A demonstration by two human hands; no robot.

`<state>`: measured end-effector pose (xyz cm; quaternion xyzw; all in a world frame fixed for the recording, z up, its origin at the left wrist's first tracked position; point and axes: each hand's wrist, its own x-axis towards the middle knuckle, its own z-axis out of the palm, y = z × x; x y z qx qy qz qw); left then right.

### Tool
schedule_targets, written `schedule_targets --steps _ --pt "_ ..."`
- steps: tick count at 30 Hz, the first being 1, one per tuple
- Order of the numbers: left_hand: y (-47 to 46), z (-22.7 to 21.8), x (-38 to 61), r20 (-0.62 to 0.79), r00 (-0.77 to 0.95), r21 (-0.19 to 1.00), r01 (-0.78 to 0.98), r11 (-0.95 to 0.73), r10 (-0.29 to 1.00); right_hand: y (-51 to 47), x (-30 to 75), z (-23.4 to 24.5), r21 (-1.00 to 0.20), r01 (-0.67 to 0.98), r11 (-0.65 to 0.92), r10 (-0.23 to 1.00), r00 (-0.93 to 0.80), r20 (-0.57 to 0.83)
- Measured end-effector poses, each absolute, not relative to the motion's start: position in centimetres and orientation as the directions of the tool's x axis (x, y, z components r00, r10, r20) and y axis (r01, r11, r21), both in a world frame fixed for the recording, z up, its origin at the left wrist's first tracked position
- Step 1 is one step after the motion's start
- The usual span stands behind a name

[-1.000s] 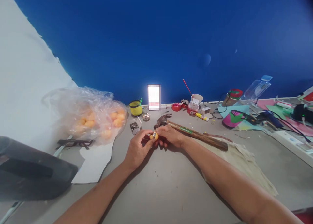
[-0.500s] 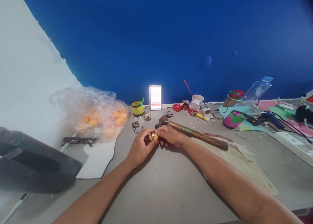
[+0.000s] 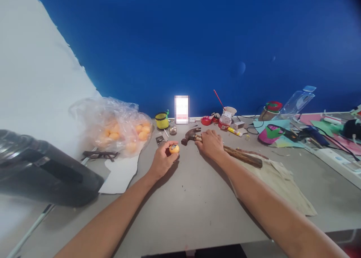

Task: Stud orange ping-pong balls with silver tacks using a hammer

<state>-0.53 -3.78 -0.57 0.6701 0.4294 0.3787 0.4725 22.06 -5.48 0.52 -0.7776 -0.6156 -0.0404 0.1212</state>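
Note:
My left hand pinches a small orange ball with shiny silvery bits on its top, just above the table. My right hand lies over the wooden handle of a claw hammer, close behind its head, with the fingers round it. The hammer's rusty head rests on the table to the right of the ball. Beyond my left hand lies a small flat case of metal pieces, partly hidden by the fingers. A round container of silvery bits stands behind it.
At left are a plastic bag of orange balls, eyeglasses, white paper and a dark cylinder. A yellow pouch and tubs line the wall. A beige cloth and power strip lie right.
My right hand has left the ball and moved right onto the hammer's handle. The ball stays in my left hand. The view has shifted slightly.

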Motion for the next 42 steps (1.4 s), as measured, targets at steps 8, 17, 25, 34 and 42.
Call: schedule_targets --steps 8,17,25,34,42 --pt "-3.7 -0.9 -0.5 0.145 0.282 0.944 0.248 -0.218 0.948 -5.3 22.6 0.0 -0.089 0.982 -0.169 0.965 0.183 0.186" --pt "-3.2 -1.2 -0.6 0.142 0.291 0.953 0.218 -0.21 0.946 -6.0 21.4 0.3 -0.069 0.99 -0.126 0.91 0.143 0.39" --pt "-2.8 -1.1 -0.5 0.078 0.275 0.974 0.183 -0.132 0.958 -6.7 21.1 0.8 -0.044 0.996 0.073 0.705 -0.02 0.709" --pt "-2.6 -0.9 -0.8 0.076 0.334 0.988 0.104 -0.117 0.94 -7.5 19.9 1.3 -0.033 0.987 0.156 0.685 -0.084 0.724" --pt "-2.7 -1.0 -0.7 0.103 0.315 0.974 0.163 -0.16 0.944 -7.6 19.7 1.4 0.014 0.983 0.185 0.639 -0.131 0.758"
